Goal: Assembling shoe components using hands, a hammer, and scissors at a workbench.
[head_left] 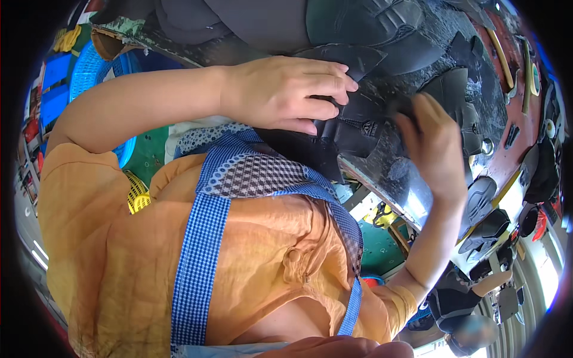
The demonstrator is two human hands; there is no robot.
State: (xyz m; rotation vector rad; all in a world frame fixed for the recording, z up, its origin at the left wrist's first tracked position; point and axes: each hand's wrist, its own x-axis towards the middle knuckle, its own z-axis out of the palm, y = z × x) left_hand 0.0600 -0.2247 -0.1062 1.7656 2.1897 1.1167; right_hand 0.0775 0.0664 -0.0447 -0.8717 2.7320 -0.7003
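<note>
Under my left hand [292, 92] lies a black leather shoe upper [356, 132] with a strap and a small emblem. The fingers of that hand are stretched over the piece, slightly apart, and rest on it. My right hand [439, 143] is raised just right of the upper, its fingers curled together and partly blurred. Something dark and smeared shows at its fingertips, too unclear to name. More black shoe uppers [370, 24] lie beyond my hands, and another upper [450, 92] is behind my right hand.
The dark, worn workbench [406, 173] has an edge close to my body. A blue plastic basket [83, 74] stands at the left. Wooden-handled tools [500, 56] lie at the right, with black shoe parts [480, 197] below. Another person [459, 301] is at the lower right.
</note>
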